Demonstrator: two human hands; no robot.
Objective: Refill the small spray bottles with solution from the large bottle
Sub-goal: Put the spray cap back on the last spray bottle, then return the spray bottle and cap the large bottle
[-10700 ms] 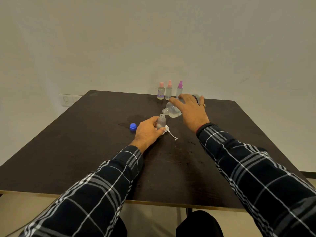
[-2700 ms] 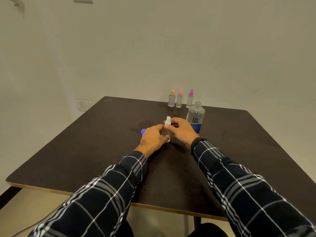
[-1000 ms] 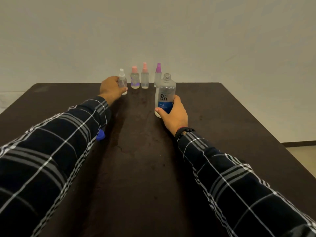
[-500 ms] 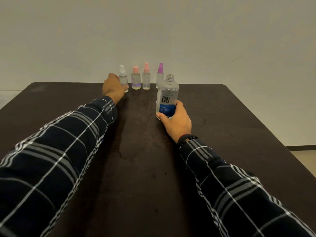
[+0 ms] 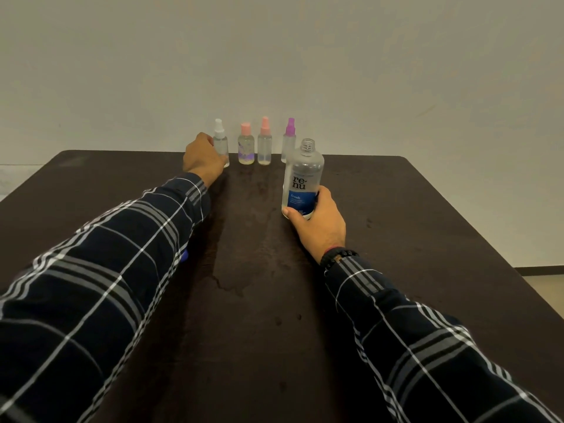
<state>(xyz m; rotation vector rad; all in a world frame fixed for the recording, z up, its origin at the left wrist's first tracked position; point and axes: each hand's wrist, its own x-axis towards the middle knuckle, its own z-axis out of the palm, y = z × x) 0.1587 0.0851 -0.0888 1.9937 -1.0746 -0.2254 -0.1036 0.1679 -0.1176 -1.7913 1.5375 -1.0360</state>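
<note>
Four small spray bottles are lined up at the far edge of the dark table (image 5: 427, 239), by the wall: white-capped bottle (image 5: 220, 141), labelled pink-capped bottle (image 5: 246, 148), plain pink-capped bottle (image 5: 264, 145), purple-capped bottle (image 5: 288, 141). The white-capped bottle, leftmost and upright, is gripped low on its body by the left hand (image 5: 203, 158), fingers curled round it. The large bottle (image 5: 302, 178) is held upright by the right hand (image 5: 320, 224), thumb and fingers wrapped round the blue label near the base; its threaded neck is open. It is seen just in front of the purple-capped bottle. Base contact with the table cannot be told. A wet patch (image 5: 232, 279) is seen between the arms. A blue cap (image 5: 184, 256) is mostly hidden by the left sleeve. A bead bracelet (image 5: 337, 256) is worn on the right wrist.
</note>
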